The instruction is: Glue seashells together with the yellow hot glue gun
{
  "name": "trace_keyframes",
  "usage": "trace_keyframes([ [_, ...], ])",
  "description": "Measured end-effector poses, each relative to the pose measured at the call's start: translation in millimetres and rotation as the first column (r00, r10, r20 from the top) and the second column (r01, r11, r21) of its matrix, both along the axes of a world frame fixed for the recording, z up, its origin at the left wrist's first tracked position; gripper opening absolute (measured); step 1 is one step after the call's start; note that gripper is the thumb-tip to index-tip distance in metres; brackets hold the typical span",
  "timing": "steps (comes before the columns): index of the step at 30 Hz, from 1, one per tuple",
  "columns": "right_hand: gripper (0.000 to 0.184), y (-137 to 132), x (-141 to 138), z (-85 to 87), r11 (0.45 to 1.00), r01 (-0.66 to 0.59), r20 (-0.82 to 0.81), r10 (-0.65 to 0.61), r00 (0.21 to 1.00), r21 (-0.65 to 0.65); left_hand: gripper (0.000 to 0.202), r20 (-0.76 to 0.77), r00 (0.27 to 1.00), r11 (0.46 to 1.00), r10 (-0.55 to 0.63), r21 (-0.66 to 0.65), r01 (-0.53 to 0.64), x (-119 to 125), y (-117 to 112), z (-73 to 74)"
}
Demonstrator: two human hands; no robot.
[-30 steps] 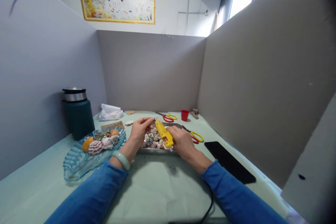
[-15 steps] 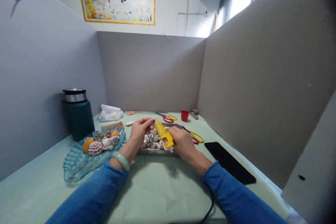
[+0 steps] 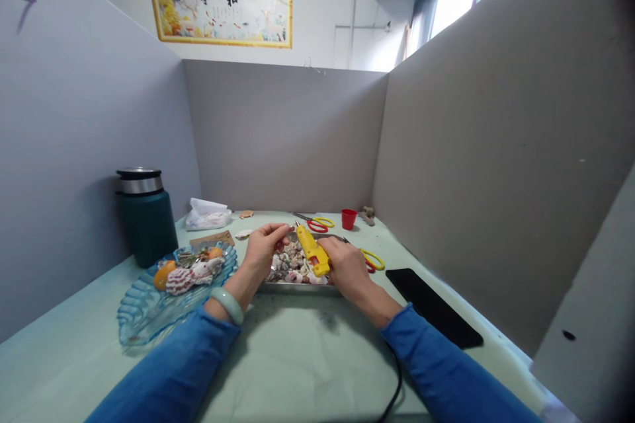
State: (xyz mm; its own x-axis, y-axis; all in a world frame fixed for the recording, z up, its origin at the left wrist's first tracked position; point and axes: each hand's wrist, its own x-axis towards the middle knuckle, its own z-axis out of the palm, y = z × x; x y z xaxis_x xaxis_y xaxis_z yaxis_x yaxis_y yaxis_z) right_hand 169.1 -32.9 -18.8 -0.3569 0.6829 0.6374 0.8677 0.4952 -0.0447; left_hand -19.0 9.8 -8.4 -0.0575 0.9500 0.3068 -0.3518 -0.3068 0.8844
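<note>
1. Glue gun (image 3: pixel 311 250), yellow, is clamped in the right hand (image 3: pixel 350 266), its nozzle (image 3: pixel 297 225) slanting up and away, near the fingertips of the left hand (image 3: pixel 260 252)
2. Thumb and forefinger of the left hand come close together just left of that nozzle; whether they pinch anything is too small to tell
3. Below the gun, between both hands, sits a metal tray (image 3: pixel 297 287) filled with shells (image 3: pixel 292 264)
4. Just right of the right hand lie scissors (image 3: pixel 373 258) with red and yellow handles, partly hidden by it; a similar second pair (image 3: pixel 320 224) rests beyond the gun
5. Beyond the right hand stands a red cup (image 3: pixel 348 219); nearer the person and to the right of the grip lies a flat black object (image 3: pixel 434 307)
6. Left of the left hand, a blue plate (image 3: pixel 149 324) bears a striped shell (image 3: pixel 179 281) and orange pieces (image 3: pixel 164 275), with a dark teal bottle (image 3: pixel 146 228) behind it
7. Beyond the left hand are a brown card (image 3: pixel 213 238) and a white packet (image 3: pixel 207 215)
</note>
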Motion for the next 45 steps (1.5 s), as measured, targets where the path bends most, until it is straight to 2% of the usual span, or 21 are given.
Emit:
trace_keyframes([
  [5,0.024,0.9,1.1,-0.6,1.000,0.014,0.000,-0.014,1.000,-0.019,0.027,0.023,1.000,1.000,-0.008,-0.015,0.009,-0.7,0.9,-0.8],
  [12,0.023,-1.0,-2.7,-3.9,0.997,-0.076,0.023,0.076,0.997,-0.019,0.027,0.039,0.999,1.000,-0.004,-0.019,0.005,-1.3,4.5,-3.4],
  [19,0.027,1.0,0.9,-1.8,0.999,-0.011,0.013,0.012,1.000,-0.034,0.028,0.020,1.000,1.000,-0.004,-0.026,0.005,-0.7,4.1,-3.6],
  [26,0.030,1.5,-1.1,-4.3,0.998,-0.055,0.048,0.057,0.997,-0.035,0.029,-0.017,0.999,0.999,0.032,-0.012,-0.033,0.0,5.1,-4.3],
  [35,0.031,3.3,4.4,-0.8,0.999,-0.001,0.037,0.002,0.999,-0.044,0.029,-0.044,0.998,0.999,0.050,-0.013,-0.050,-2.1,5.1,-5.0],
  [45,0.024,-0.5,-0.8,-2.1,0.997,-0.067,0.053,0.069,0.996,-0.031,0.029,-0.071,0.995,0.998,0.065,0.023,-0.064,-2.5,6.7,-7.1],
])
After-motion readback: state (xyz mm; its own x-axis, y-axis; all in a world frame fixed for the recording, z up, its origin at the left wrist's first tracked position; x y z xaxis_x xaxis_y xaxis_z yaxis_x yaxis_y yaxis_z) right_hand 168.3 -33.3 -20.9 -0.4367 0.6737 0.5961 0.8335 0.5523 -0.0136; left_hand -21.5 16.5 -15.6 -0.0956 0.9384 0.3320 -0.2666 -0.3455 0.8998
